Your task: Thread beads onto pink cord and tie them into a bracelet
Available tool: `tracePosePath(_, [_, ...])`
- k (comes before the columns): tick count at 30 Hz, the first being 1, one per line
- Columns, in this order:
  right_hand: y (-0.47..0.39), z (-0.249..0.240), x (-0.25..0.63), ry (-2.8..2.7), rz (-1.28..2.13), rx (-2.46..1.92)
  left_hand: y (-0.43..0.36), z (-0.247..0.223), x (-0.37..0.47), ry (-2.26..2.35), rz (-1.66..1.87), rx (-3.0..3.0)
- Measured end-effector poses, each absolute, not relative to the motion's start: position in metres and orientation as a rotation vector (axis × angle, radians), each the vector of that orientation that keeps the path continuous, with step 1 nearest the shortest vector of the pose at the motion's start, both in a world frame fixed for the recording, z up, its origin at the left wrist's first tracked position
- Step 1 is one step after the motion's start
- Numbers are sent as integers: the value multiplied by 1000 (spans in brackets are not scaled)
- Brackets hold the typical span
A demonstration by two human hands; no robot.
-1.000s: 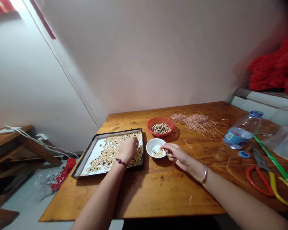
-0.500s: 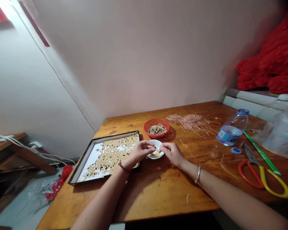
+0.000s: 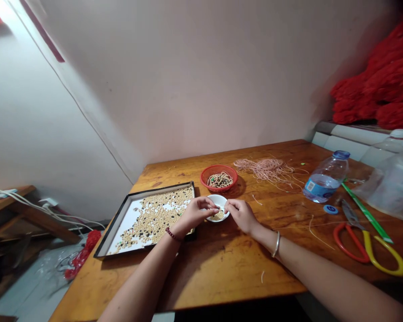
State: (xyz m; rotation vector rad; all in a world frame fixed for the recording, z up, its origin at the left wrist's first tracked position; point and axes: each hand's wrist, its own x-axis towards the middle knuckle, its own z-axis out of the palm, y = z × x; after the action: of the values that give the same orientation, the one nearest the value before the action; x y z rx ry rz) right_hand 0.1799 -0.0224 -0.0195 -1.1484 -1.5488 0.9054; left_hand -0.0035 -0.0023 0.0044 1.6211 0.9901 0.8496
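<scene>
Over a small white bowl [image 3: 216, 199] with tiny pale beads in its bottom, both hands meet with their fingertips close together. My left hand [image 3: 199, 213] is at the bowl's left side, thumb and fingers pinched; what lies between them is too small to make out. My right hand [image 3: 242, 214] pinches at the bowl's right rim, its fingers curled and whatever they hold hidden. Left of the bowl lies a shallow black-edged tray [image 3: 129, 208] of loose cream and black beads, partly behind my left forearm. Behind the bowl stands a red basket [image 3: 205, 182] holding beaded strings.
A tangle of pink cord [image 3: 265, 168] lies toward the back of the wooden table [image 3: 221, 273]. To the right are a water bottle [image 3: 325, 179], its blue cap [image 3: 331, 209], scissors [image 3: 352, 243] and a green strip [image 3: 367, 212]. Short cord scraps lie about.
My hands stay at the bowl with only a slight shift of the fingertips. The whole view has moved a little with the head.
</scene>
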Motion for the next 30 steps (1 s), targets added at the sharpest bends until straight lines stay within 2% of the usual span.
tracePosePath(30, [-21,-28,179,-1581,872,-1131,-4,6,-1,1062,836,1784])
